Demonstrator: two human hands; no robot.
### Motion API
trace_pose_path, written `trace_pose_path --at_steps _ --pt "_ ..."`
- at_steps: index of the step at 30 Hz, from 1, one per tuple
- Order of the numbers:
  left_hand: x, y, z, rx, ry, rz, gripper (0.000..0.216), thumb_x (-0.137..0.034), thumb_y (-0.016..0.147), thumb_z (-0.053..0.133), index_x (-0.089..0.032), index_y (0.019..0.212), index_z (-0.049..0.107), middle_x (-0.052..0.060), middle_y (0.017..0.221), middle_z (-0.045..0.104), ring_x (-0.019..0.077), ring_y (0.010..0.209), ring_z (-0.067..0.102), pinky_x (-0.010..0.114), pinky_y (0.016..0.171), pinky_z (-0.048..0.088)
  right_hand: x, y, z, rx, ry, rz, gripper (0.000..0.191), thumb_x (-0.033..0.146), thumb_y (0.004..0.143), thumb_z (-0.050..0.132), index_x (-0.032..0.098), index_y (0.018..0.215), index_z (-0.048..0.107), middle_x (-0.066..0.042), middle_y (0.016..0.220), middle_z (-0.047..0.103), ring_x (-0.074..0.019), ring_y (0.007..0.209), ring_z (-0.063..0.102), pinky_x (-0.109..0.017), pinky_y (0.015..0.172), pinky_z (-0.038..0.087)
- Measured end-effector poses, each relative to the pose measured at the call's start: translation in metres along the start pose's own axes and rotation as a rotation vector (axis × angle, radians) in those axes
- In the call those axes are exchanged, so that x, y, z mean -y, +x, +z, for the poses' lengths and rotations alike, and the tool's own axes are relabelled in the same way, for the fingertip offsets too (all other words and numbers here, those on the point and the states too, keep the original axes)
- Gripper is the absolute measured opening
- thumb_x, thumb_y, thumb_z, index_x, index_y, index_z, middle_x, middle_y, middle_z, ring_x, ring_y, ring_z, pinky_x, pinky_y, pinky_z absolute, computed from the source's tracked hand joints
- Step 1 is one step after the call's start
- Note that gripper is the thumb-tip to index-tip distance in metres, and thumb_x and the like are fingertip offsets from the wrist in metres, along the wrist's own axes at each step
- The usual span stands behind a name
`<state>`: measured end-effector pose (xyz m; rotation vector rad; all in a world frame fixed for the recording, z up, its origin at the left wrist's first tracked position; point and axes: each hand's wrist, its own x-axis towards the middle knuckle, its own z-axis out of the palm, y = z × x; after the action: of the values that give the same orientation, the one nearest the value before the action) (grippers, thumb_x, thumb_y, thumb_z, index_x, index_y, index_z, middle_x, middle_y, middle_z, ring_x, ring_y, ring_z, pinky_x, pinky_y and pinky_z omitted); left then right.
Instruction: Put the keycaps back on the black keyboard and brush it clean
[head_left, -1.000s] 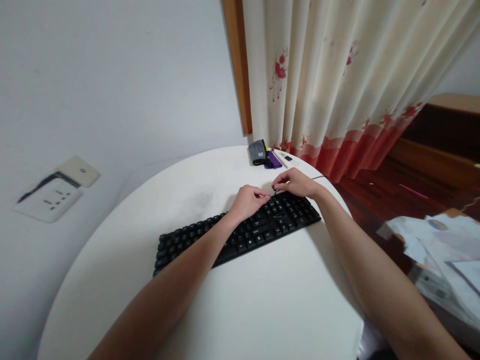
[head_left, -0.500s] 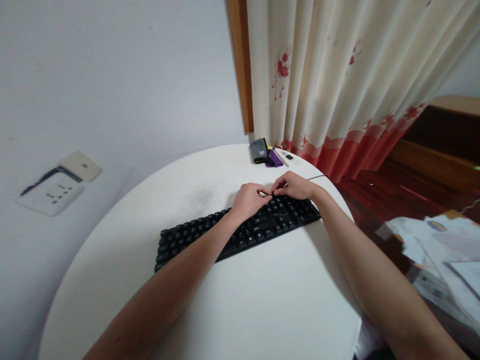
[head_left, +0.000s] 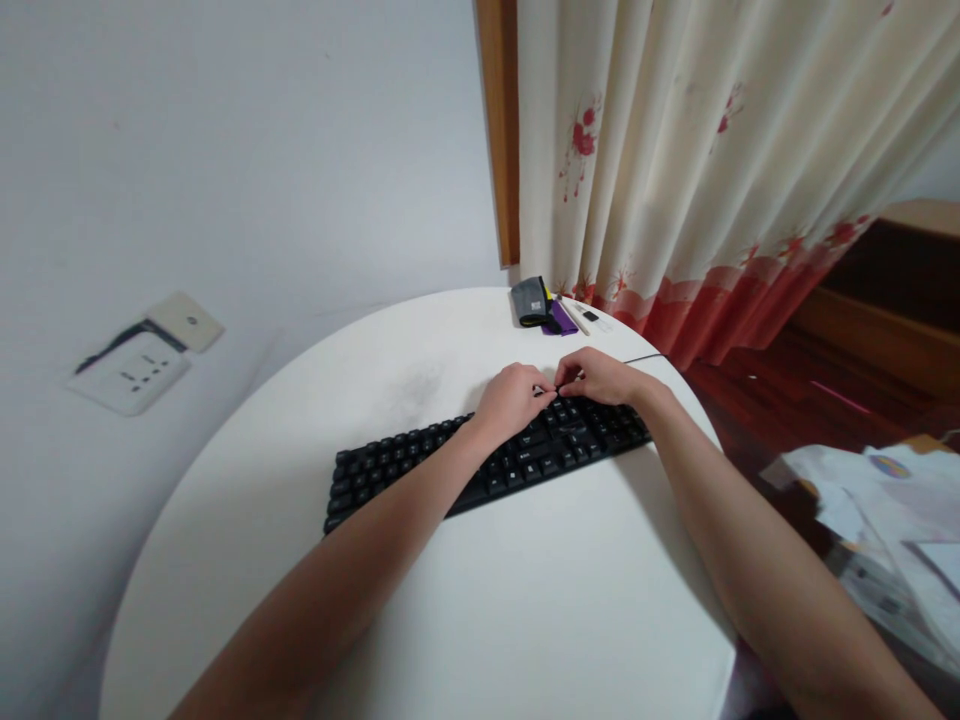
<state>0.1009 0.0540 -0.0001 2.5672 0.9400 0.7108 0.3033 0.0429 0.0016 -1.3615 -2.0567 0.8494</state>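
Observation:
A black keyboard (head_left: pixel 420 465) lies slanted across the round white table (head_left: pixel 525 610). My left hand (head_left: pixel 510 400) and my right hand (head_left: pixel 600 377) meet over the keyboard's far right end, fingertips pinched together on a small dark thing, perhaps the thin black cable (head_left: pixel 645 357) that runs off to the right. Both hands have their fingers curled. What exactly sits between the fingertips is too small to make out.
A grey pouch (head_left: pixel 531 301), a purple item (head_left: pixel 561 318) and a white pen-like object (head_left: pixel 577 318) lie at the table's far edge by the curtain (head_left: pixel 697 170). A wall socket (head_left: pixel 131 370) is on the left wall. Papers (head_left: pixel 885 500) lie at the right.
My left hand has moved right to meet my right hand, and both sets of fingertips now pinch together. The view has shifted slightly.

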Motion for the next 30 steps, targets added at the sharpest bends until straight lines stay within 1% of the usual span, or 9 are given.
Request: trace_pose_path --at_steps 2,5,7,9,13,15,19,27,30 --pt "-0.003 -0.001 -0.004 0.046 0.079 0.052 0.015 -0.025 0.086 0.063 -0.023 0.087 0.077 0.006 0.089 0.074 0.0229 0.090 0.064 0.036 0.089 0.048 -0.001 0.000 -0.001 0.016 0.017 0.001 0.007 0.022 0.071 0.069 0.017 0.076 0.070 -0.001 0.072 0.070 -0.0166 0.070 0.062 -0.028 0.071 0.048" --pt "-0.007 -0.003 -0.009 0.082 0.145 0.097 0.019 -0.026 0.089 0.059 -0.022 0.089 0.077 0.006 0.092 0.073 0.0236 0.096 0.063 0.038 0.092 0.048 -0.002 0.001 -0.001 0.010 -0.004 -0.028 0.016 0.029 0.078 0.063 0.016 0.074 0.070 -0.002 0.071 0.070 -0.0163 0.069 0.061 -0.029 0.071 0.047" --pt "-0.009 -0.004 -0.010 0.083 0.143 0.086 0.019 -0.026 0.089 0.058 -0.022 0.090 0.077 0.007 0.093 0.074 0.0235 0.096 0.064 0.037 0.092 0.049 -0.003 0.002 -0.001 -0.007 -0.021 -0.031 0.018 0.031 0.079 0.061 0.015 0.073 0.069 -0.003 0.070 0.069 -0.0163 0.069 0.060 -0.029 0.070 0.047" --pt "-0.009 -0.004 -0.010 0.082 0.117 0.046 0.018 -0.026 0.088 0.059 -0.022 0.089 0.077 0.007 0.090 0.074 0.0228 0.092 0.066 0.036 0.090 0.049 -0.004 0.003 0.001 -0.017 -0.020 -0.015 0.016 0.030 0.077 0.063 0.015 0.074 0.070 -0.003 0.071 0.070 -0.0166 0.069 0.060 -0.029 0.070 0.047" --pt "-0.006 -0.003 -0.003 0.043 0.040 -0.062 0.016 -0.025 0.087 0.061 -0.022 0.087 0.078 0.006 0.085 0.075 0.0209 0.084 0.068 0.032 0.083 0.051 -0.005 0.004 0.002 -0.009 -0.015 -0.002 0.016 0.029 0.077 0.064 0.016 0.078 0.071 -0.003 0.074 0.071 -0.0169 0.071 0.062 -0.029 0.073 0.048" --pt "-0.005 -0.002 0.001 0.020 -0.008 -0.080 0.015 -0.024 0.086 0.063 -0.022 0.087 0.078 0.005 0.085 0.075 0.0198 0.082 0.068 0.030 0.080 0.051 -0.005 0.004 0.002 -0.005 -0.022 -0.003 0.017 0.030 0.077 0.063 0.015 0.078 0.071 -0.003 0.074 0.071 -0.0168 0.071 0.061 -0.029 0.073 0.047" --pt "-0.003 -0.001 0.003 0.007 -0.044 -0.065 0.013 -0.021 0.084 0.065 -0.021 0.085 0.077 0.004 0.087 0.075 0.0187 0.081 0.067 0.028 0.077 0.051 -0.004 0.003 0.001 0.004 -0.017 0.009 0.017 0.030 0.077 0.064 0.015 0.079 0.072 -0.003 0.074 0.071 -0.0162 0.071 0.061 -0.028 0.072 0.047" --pt "-0.007 -0.004 -0.008 0.073 0.092 0.026 0.018 -0.027 0.087 0.060 -0.022 0.087 0.077 0.005 0.090 0.075 0.0222 0.087 0.067 0.033 0.082 0.050 -0.005 0.003 0.001 0.004 0.012 0.023 0.016 0.029 0.076 0.065 0.014 0.078 0.072 -0.004 0.073 0.071 -0.0161 0.070 0.061 -0.028 0.072 0.048" --pt "-0.007 -0.003 -0.010 0.091 0.082 0.000 0.020 -0.029 0.088 0.059 -0.023 0.088 0.078 0.005 0.091 0.076 0.0216 0.088 0.067 0.032 0.083 0.050 -0.004 0.003 0.001 -0.003 0.009 0.026 0.016 0.028 0.076 0.065 0.015 0.078 0.072 -0.004 0.073 0.071 -0.0163 0.070 0.061 -0.028 0.071 0.047"
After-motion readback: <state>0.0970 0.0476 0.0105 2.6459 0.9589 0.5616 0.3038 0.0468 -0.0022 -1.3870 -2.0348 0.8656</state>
